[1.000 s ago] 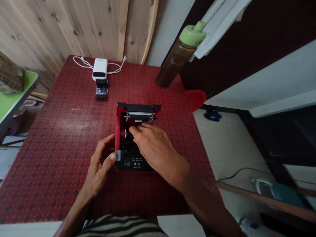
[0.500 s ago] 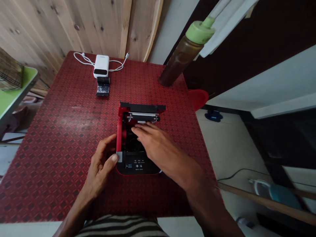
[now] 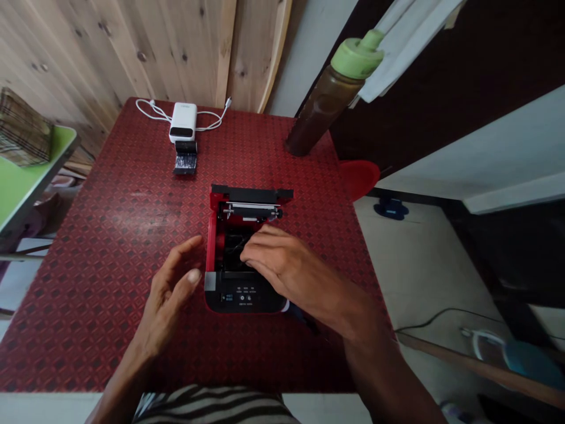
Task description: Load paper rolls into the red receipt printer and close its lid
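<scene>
One device (image 3: 245, 282), red table (image 3: 128, 218), wooden planks (image 3: 172, 47)

Hands: 2, left hand (image 3: 168, 291) and right hand (image 3: 286, 265). Tables: 2, red table (image 3: 106, 288) at centre, green table (image 3: 17, 188) at far left. On the red: red-and-black machine (image 3: 265, 299), 1, bearing 2 round buttons (image 3: 242, 298); white gadget (image 3: 183, 119), 1, far left; black roll (image 3: 186, 161), 1, just near of it; bottle (image 3: 324, 97), 1, far right. White cable lengths (image 3: 228, 103): 2 visible, one each side of gadget. Red seat (image 3: 361, 178): 1, right. Plaid item (image 3: 26, 132): 1, on the green.
</scene>
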